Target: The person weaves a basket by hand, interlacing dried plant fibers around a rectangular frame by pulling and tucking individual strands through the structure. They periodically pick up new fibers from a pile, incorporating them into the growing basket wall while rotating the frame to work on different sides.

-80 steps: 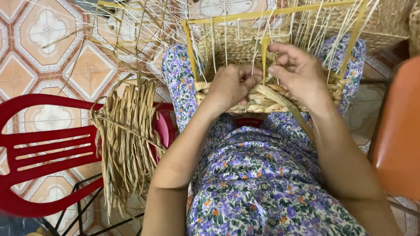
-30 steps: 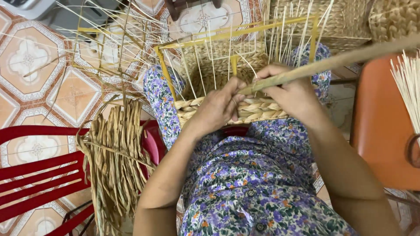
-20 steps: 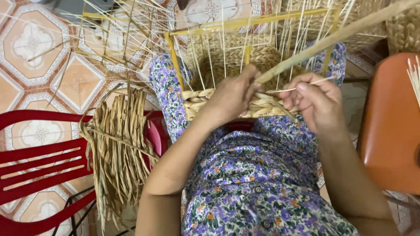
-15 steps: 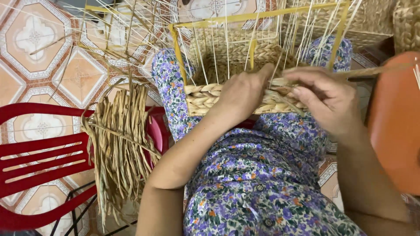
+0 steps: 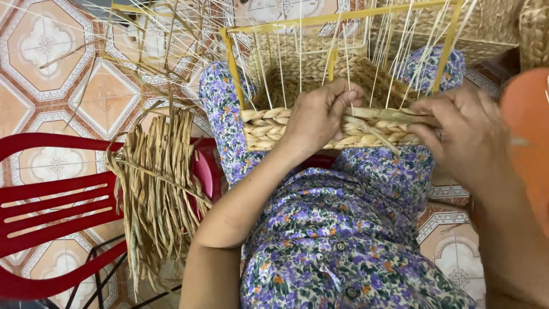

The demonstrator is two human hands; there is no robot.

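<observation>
A half-woven straw basket (image 5: 269, 129) on a yellow wire frame (image 5: 231, 63) rests on my lap, with thin pale uprights rising from its rim. My left hand (image 5: 317, 114) presses on the top woven row at the basket's front wall, fingers curled over the rim between uprights. My right hand (image 5: 463, 134) grips a flat dried straw strand (image 5: 389, 116) and holds it stretched level along the rim toward the right. The strand runs from under my left fingers to my right hand.
A bundle of dried straw strands (image 5: 157, 194) hangs over a red plastic chair (image 5: 51, 200) at my left. An orange chair (image 5: 526, 131) stands at the right. Another wire frame with uprights (image 5: 148, 40) and finished woven baskets (image 5: 492, 23) sit on the patterned tile floor beyond.
The long strand that stuck up to the upper right has been pulled down level along the rim. My right hand moved right and outward with it; my left hand stays on the woven row.
</observation>
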